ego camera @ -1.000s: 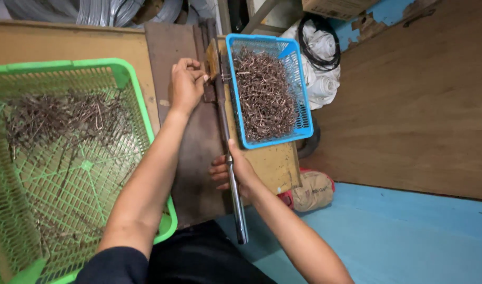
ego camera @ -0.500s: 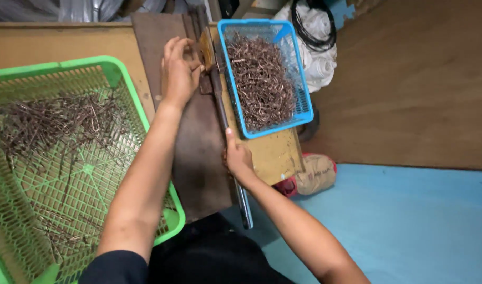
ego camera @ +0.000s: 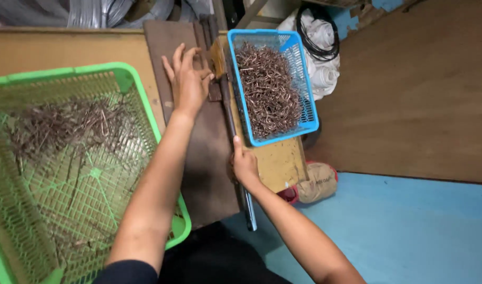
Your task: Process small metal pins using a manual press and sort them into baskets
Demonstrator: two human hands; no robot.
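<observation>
On the dark metal plate [ego camera: 199, 158] that lies across the wooden bench [ego camera: 57, 50], both hands of the person are at work. The left hand [ego camera: 187, 79] rests near the far end of this plate, fingers spread and partly curled, the fingertips pressing down on something small beside the hinged end of a long lever handle [ego camera: 234, 142]; what is under the fingers I cannot tell. The right hand [ego camera: 245, 165] is closed around the lever handle, nearer to the person, at the right edge of the plate. The handle runs along this edge and its shiny end sticks out past the near side of the plate.

Just right of the plate stands a blue basket [ego camera: 306, 94], touching the lever side, filled with bent brown wire pieces [ego camera: 270, 89]. Left of the plate is a big green basket [ego camera: 122, 79]; straight thin wire pieces [ego camera: 57, 126] lie scattered in it, mostly in its far half. Beyond the blue basket, white cloth with a black cable [ego camera: 320, 47] lies on the floor.
</observation>
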